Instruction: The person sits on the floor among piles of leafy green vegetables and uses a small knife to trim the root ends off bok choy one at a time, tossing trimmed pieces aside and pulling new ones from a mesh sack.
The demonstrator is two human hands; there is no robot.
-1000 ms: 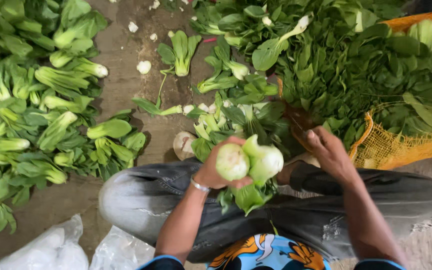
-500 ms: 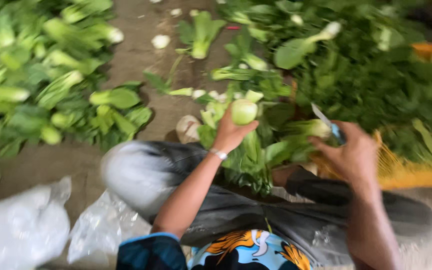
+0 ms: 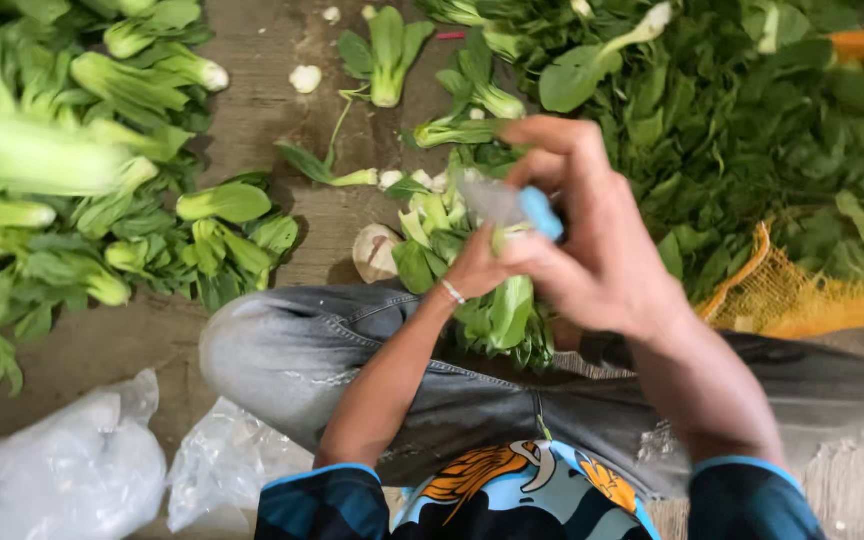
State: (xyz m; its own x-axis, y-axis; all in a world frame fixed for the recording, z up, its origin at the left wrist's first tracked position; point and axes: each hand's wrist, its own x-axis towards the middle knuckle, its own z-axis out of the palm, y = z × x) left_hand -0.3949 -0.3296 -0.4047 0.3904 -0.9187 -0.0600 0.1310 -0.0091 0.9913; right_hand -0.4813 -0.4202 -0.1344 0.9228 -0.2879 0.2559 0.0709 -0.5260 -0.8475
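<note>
Gripping a small knife with a blue handle (image 3: 542,213), the right hand (image 3: 602,250) is curled closed around it, the blurred blade reaching out to the left of the fingers. Just beside and partly behind it, the left hand (image 3: 477,268) is closed around a head of bok choy (image 3: 507,315), whose green leaves hang down below both hands over the grey jeans (image 3: 352,350). A ring shows at the left wrist. Beyond the hands and to their right lies a heap of untrimmed greens (image 3: 752,130) spilling from a yellow net sack (image 3: 802,295). Well to the left of the left hand sits a pile of trimmed bok choy (image 3: 102,200) on the brown ground. Cut stem ends (image 3: 377,252) lie just left of the left hand. Clear plastic bags (image 3: 62,470) lie near the left elbow.
</note>
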